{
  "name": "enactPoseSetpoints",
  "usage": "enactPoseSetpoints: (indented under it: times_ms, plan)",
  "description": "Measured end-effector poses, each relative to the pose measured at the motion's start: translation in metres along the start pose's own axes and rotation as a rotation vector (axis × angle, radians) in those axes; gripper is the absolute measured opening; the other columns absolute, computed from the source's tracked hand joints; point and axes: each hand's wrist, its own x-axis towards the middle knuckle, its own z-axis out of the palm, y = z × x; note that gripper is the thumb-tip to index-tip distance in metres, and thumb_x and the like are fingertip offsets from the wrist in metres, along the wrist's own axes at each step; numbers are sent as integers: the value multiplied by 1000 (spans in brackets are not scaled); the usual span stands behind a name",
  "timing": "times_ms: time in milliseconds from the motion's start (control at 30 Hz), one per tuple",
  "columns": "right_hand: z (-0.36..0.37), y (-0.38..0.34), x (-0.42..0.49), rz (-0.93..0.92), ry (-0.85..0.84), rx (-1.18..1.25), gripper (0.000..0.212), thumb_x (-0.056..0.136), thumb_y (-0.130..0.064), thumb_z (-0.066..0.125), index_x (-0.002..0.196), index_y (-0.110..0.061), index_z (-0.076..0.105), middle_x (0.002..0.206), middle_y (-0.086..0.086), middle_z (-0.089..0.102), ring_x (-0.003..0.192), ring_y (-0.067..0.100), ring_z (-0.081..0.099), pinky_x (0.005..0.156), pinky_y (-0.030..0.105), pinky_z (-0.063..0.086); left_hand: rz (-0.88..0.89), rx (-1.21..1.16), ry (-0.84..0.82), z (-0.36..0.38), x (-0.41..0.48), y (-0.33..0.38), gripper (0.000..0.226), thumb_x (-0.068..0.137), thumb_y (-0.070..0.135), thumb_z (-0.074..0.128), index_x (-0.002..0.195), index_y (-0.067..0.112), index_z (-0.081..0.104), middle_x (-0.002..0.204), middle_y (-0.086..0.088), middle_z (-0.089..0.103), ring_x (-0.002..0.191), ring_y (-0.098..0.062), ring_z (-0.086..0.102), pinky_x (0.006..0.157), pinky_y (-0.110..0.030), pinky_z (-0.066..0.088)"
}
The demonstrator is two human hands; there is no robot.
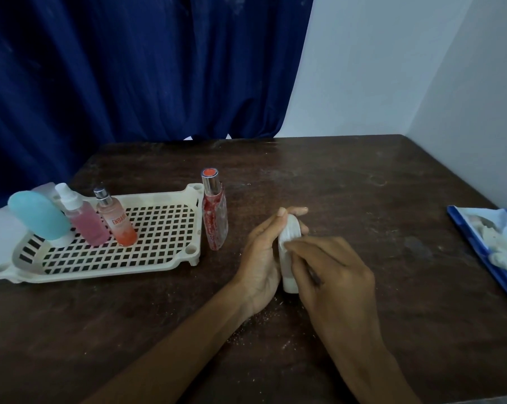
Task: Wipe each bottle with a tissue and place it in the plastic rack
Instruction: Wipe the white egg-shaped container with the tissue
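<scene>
In the plastic rack stood 3 bottles: blue bottle, pink spray bottle and orange bottle. A red bottle stood upright just outside its right rim. Over the dark table, the left hand clasped the white bottle and the right hand pinched a tissue against it. Blue packet at the right edge — blue curtain and white wall behind.

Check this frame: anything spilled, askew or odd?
White specks litter the table beneath the left hand, possibly debris from wiping. The rack seems to overhang the table's left edge.
</scene>
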Motion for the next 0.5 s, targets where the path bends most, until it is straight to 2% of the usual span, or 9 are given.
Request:
enactPoseSetpoints:
  times_ms: [167, 233, 333, 400, 500]
  plan:
    - [8, -4, -3, -52, -30, -22, 18, 81, -5, 71, 97, -8, 79, 94, 0, 73, 82, 15, 65, 80, 18, 49, -2, 12, 24, -1, 0, 1, 38, 99, 39, 49, 114, 11, 70, 89, -8, 62, 81, -17, 60, 78, -28, 54]
    - [4, -2, -7, -50, -33, -11, 17, 82, -6, 71, 97, -9, 79, 94, -1, 73, 84, 12, 64, 81, 16, 49, -5, 13, 32, 0, 0, 1, 37, 98, 39, 51, 112, 12, 71, 89, -8, 62, 83, -17, 60, 79, -27, 55]
    - [-2, -1, -2, -19, -23, -25, 20, 89, -16, 60, 94, -11, 78, 92, -3, 72, 84, 8, 60, 84, 5, 41, 1, 16, 18, 2, 0, 1, 38, 95, 40, 53, 112, 12, 70, 89, -8, 61, 79, -16, 60, 74, -26, 55]
    - [-1, -2, 3, -6, -23, -27, 23, 90, -19, 56, 93, -10, 78, 90, -3, 71, 82, 10, 61, 81, 8, 42, 1, 10, 3, 2, -1, 1, 39, 96, 40, 51, 115, 11, 68, 88, -7, 62, 75, -14, 61, 68, -25, 54]
    - [6, -5, 6, -24, -20, -28, 13, 87, -8, 69, 97, -10, 78, 91, -2, 72, 81, 13, 62, 78, 14, 46, -1, 1, 1, 0, 0, 1, 38, 99, 39, 49, 116, 10, 68, 87, -6, 62, 75, -14, 61, 69, -25, 54]
